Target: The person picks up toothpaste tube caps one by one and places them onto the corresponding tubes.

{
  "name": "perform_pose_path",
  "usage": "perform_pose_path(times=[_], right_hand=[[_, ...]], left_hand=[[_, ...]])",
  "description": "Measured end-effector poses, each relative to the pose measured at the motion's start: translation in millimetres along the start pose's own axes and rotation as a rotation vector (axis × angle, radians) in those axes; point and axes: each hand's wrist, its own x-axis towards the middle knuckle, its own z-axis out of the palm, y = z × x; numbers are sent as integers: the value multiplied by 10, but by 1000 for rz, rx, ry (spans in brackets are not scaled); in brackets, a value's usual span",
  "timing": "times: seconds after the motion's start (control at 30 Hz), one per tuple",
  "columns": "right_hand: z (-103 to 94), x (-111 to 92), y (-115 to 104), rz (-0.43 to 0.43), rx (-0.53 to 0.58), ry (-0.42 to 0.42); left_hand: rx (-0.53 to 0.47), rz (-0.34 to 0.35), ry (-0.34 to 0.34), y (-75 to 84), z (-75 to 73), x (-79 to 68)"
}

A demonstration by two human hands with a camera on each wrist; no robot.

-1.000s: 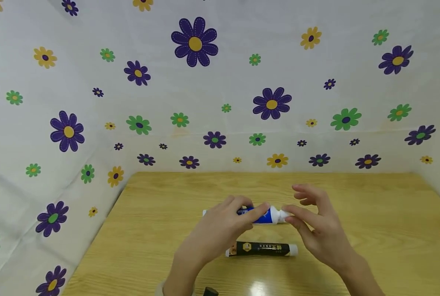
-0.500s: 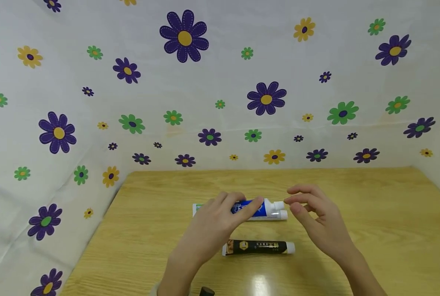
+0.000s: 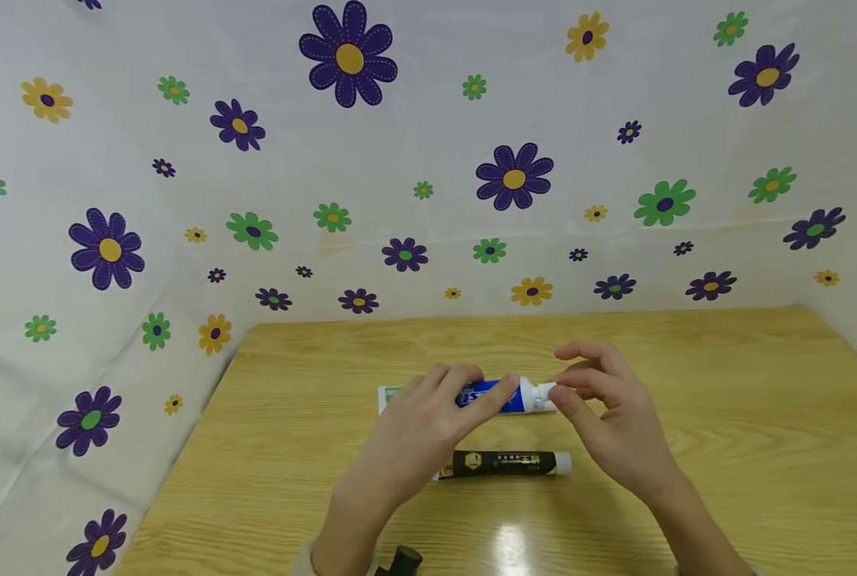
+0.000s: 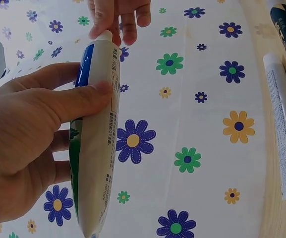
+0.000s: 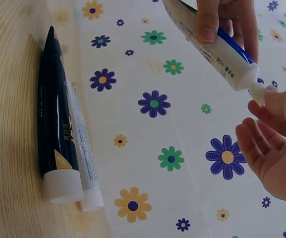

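My left hand (image 3: 414, 432) grips a blue and white toothpaste tube (image 3: 493, 397), its thumb along the near side and the fingers round the far side. In the left wrist view, the tube's pale back with small print faces the camera. At its right end, my right hand (image 3: 618, 428) pinches the white cap (image 5: 257, 94) between thumb and index finger, the other fingers loosely bent. A second, white tube (image 4: 281, 124) lies on the table behind the held one. Nearer to me lies a black and gold toothpaste tube (image 3: 510, 463) with a white cap.
The wooden table (image 3: 313, 480) ends at the back against a white flower-print cloth (image 3: 414, 144), which also hangs at both sides. A small black object (image 3: 405, 560) shows at the bottom edge beside the left wrist.
Half a second ago the right fingers stood off the cap; now they pinch it again, as one second ago. The left hand keeps its grip. The head view has tilted down slightly.
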Motion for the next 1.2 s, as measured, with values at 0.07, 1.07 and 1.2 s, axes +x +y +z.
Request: perform_pose_path(times=[0.07,1.07,1.2], right_hand=[[19,0,9,-48,3,14],[10,41,39,-313,5,-47],[-8,41,40,-344,-20,-55]], left_hand=[[-1,-3,-3,-8,6,-6],[-293,2,-60,-112,20,-37],[-371,2,-89,-136,21,-43]])
